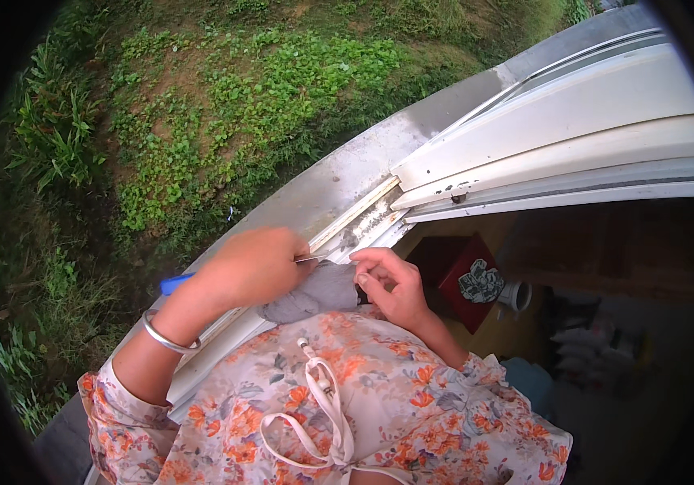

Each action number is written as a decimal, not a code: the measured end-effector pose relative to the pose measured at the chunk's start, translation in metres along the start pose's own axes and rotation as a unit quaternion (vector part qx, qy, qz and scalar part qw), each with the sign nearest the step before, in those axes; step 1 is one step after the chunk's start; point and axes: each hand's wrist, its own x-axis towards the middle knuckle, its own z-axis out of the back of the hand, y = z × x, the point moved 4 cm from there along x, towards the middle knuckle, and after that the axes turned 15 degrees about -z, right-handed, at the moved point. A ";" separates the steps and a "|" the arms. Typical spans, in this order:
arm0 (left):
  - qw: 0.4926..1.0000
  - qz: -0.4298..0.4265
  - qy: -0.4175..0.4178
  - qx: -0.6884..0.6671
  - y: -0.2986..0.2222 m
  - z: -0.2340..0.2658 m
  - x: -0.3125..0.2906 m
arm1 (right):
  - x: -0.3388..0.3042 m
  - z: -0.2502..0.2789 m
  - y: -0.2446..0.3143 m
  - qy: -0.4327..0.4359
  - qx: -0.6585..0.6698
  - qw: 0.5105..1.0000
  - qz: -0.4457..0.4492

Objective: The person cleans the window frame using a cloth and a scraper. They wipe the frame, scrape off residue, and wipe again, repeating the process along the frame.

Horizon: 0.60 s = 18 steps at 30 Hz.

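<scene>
My left hand (254, 263) is closed round a blue-handled tool (175, 284). The handle sticks out behind the wrist, and a thin metal shaft shows in front of the fingers, above the window track. Most of the tool is hidden by the hand, so its exact kind is unclear. My right hand (395, 287) is loosely curled beside the track, thumb near the bent fingers; whatever it holds, if anything, is hidden. Between and below the hands lies a grey cloth (310, 295), bunched over the white frame. The window track (367, 222) is dirty, with grey debris along it.
White sliding window panels (557, 121) fill the right side of the opening. Outside runs a grey concrete ledge (363, 158), with a planted slope (225, 105) below. Indoors, a dark red box (456, 279), a white cup-like container (515, 296) and stacked pale bags (589, 347) stand in dim light.
</scene>
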 end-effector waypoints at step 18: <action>0.967 -0.124 -0.209 -0.081 -0.035 0.008 -0.017 | 0.004 0.015 0.135 -0.196 -0.453 0.786 0.372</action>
